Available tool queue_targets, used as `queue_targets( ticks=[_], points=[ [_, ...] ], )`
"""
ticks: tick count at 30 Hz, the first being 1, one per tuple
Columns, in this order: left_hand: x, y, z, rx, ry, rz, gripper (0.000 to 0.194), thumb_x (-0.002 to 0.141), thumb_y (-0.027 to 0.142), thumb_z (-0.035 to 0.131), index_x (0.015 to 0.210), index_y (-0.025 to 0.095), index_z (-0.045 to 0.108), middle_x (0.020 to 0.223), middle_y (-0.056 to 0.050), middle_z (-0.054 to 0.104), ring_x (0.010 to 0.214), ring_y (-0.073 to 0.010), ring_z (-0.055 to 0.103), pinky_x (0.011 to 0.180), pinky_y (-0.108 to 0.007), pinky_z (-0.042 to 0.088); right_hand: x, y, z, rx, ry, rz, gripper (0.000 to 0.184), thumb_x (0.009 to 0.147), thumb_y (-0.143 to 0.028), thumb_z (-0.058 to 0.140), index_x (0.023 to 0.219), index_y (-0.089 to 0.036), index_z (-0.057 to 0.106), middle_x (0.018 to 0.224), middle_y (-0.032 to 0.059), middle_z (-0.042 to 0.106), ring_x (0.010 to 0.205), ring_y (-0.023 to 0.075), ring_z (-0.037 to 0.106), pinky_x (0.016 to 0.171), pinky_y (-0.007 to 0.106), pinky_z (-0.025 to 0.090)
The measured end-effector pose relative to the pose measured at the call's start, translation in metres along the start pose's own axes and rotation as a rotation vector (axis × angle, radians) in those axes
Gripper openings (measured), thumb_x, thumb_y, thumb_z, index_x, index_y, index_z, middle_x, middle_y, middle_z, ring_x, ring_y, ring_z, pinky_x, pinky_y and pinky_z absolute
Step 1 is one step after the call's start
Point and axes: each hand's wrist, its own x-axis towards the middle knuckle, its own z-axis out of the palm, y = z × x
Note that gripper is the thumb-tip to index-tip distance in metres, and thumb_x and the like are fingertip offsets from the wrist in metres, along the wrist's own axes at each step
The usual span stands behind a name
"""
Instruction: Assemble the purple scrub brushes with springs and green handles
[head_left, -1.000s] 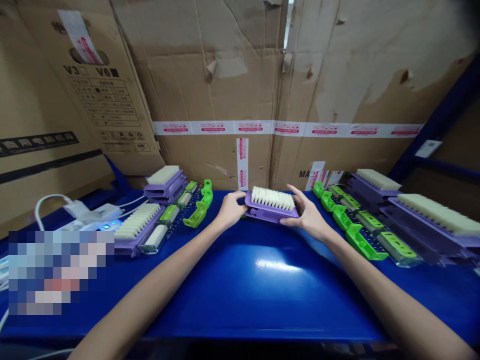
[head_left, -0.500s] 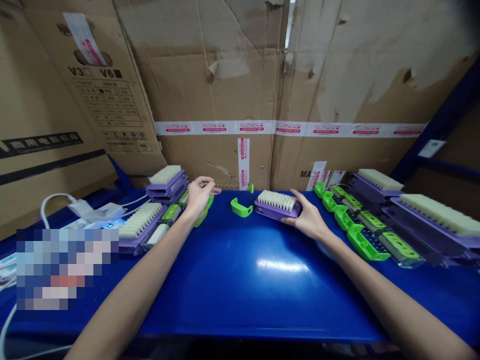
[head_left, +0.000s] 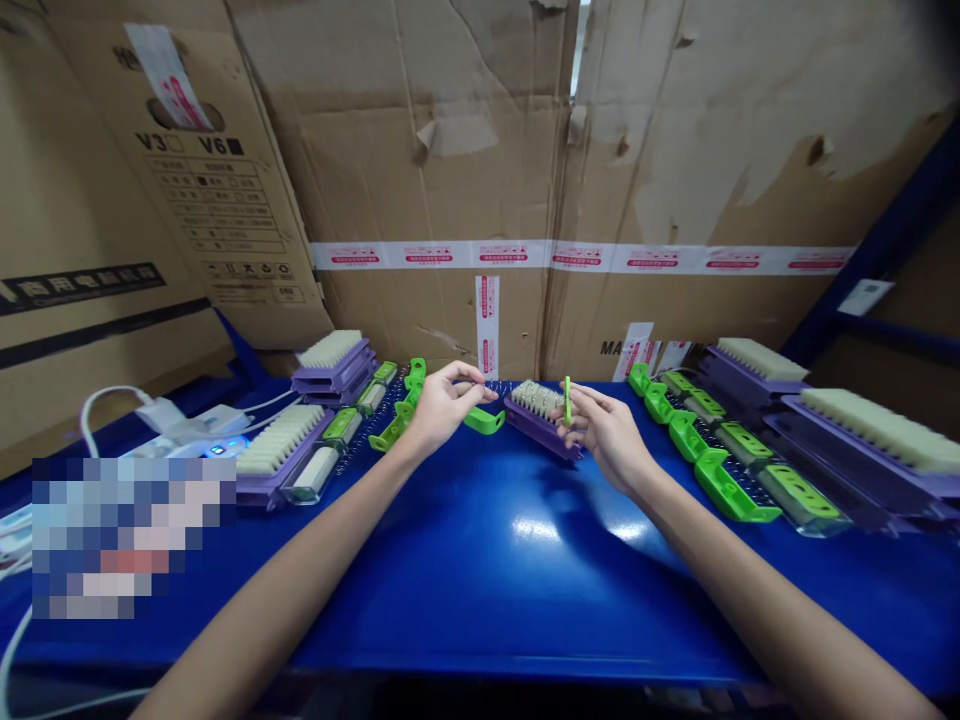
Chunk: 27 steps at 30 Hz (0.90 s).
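Observation:
My left hand [head_left: 442, 405] is pinched shut on what looks like a thin metal spring [head_left: 501, 384], held just above the blue table [head_left: 495, 540]. Below its fingertips a green U-shaped handle [head_left: 484, 421] lies on the table. A purple brush with pale bristles [head_left: 538, 408] rests between my hands, tilted. My right hand [head_left: 609, 432] touches the brush's right end and pinches a small green plastic piece [head_left: 567, 400] upright between thumb and fingers.
To the left lie purple brushes [head_left: 279, 440], a stacked pair [head_left: 334, 360], green handles [head_left: 405, 395] and a white power strip with cables [head_left: 180, 425]. On the right sit more green parts [head_left: 731, 480] and brushes [head_left: 877, 435]. Cardboard boxes [head_left: 480, 180] wall the back.
My left hand came back from the left row to the centre, pinching a thin spring. My right hand picked up the small green piece, and the brush shifted slightly left and tilted.

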Motion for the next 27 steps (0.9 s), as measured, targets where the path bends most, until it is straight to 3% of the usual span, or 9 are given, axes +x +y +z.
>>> queue_targets(
  ticks=[5,8,11,15,17,19,22,24,27],
  points=[
    [-0.005,-0.002,-0.003,0.253,-0.083,0.135,0.043,0.063,0.031,0.075,0.098,0.018,0.054,0.085,-0.002,0.062,0.076,-0.0139,0.062,0.072,-0.028,0.05,-0.001,-0.001,-0.001,-0.007,-0.037,0.062,0.037,0.071,-0.041,0.072,0.093,-0.013,0.064,0.071,0.007,0.066,0.051,0.0122,0.059,0.043,0.024,0.05],
    [-0.006,0.005,-0.005,0.481,-0.169,0.191,0.03,0.068,0.033,0.073,0.093,0.019,0.064,0.073,0.001,0.058,0.063,-0.0107,0.053,0.062,-0.024,0.045,-0.004,-0.001,-0.002,-0.074,-0.144,0.068,0.04,0.071,-0.044,0.072,0.093,-0.011,0.066,0.072,0.0082,0.067,0.052,0.0134,0.061,0.045,0.025,0.053],
    [-0.004,0.011,-0.012,0.478,-0.359,0.011,0.023,0.074,0.039,0.067,0.082,0.017,0.067,0.061,0.002,0.056,0.053,-0.0106,0.051,0.052,-0.022,0.041,-0.007,0.001,-0.008,-0.222,-0.22,-0.053,0.049,0.07,-0.044,0.072,0.107,-0.012,0.065,0.072,0.0063,0.068,0.055,0.0166,0.064,0.048,0.03,0.056],
    [-0.004,0.014,-0.031,0.353,-0.55,-0.243,0.032,0.078,0.048,0.061,0.082,0.016,0.064,0.059,0.001,0.059,0.049,-0.0126,0.057,0.049,-0.023,0.042,-0.011,0.004,-0.016,-0.541,-0.186,-0.431,0.042,0.07,-0.034,0.071,0.109,-0.019,0.065,0.079,0.0042,0.071,0.064,0.0188,0.067,0.06,0.035,0.058],
    [-0.01,0.013,-0.044,0.372,-0.531,-0.283,0.033,0.078,0.05,0.06,0.084,0.017,0.063,0.059,0.002,0.059,0.049,-0.0134,0.059,0.05,-0.023,0.043,-0.012,0.005,-0.017,-0.637,-0.122,-0.582,0.036,0.07,-0.03,0.069,0.104,-0.022,0.066,0.086,0.0036,0.072,0.072,0.0194,0.068,0.07,0.037,0.058],
    [-0.018,0.012,-0.056,0.497,-0.425,-0.245,0.032,0.077,0.049,0.061,0.084,0.019,0.063,0.057,0.002,0.058,0.047,-0.0133,0.057,0.049,-0.024,0.042,-0.012,0.006,-0.015,-0.653,-0.061,-0.622,0.034,0.07,-0.028,0.068,0.103,-0.023,0.063,0.088,0.0036,0.072,0.079,0.0214,0.069,0.076,0.038,0.057],
    [-0.035,0.007,-0.069,0.871,-0.288,-0.05,0.025,0.077,0.046,0.061,0.079,0.021,0.066,0.054,0.002,0.057,0.049,-0.0142,0.054,0.049,-0.023,0.037,-0.012,0.008,-0.008,-0.57,-0.065,-0.533,0.032,0.072,-0.029,0.066,0.101,-0.023,0.053,0.091,0.0051,0.072,0.085,0.0229,0.07,0.075,0.037,0.057],
    [-0.043,0.001,-0.072,1.122,-0.27,0.065,0.021,0.078,0.042,0.062,0.08,0.022,0.068,0.06,-0.001,0.062,0.057,-0.0165,0.056,0.053,-0.025,0.037,-0.012,0.011,-0.001,-0.473,-0.136,-0.444,0.029,0.075,-0.03,0.065,0.097,-0.024,0.047,0.096,0.0064,0.071,0.086,0.0218,0.069,0.077,0.037,0.056],
    [-0.051,-0.008,-0.07,1.381,-0.265,0.114,0.019,0.08,0.038,0.062,0.079,0.02,0.07,0.074,-0.008,0.066,0.072,-0.0225,0.061,0.059,-0.027,0.04,-0.014,0.015,0.007,-0.389,-0.236,-0.367,0.025,0.078,-0.032,0.064,0.095,-0.022,0.049,0.103,0.0074,0.069,0.091,0.0197,0.067,0.082,0.036,0.054]
  ],
)
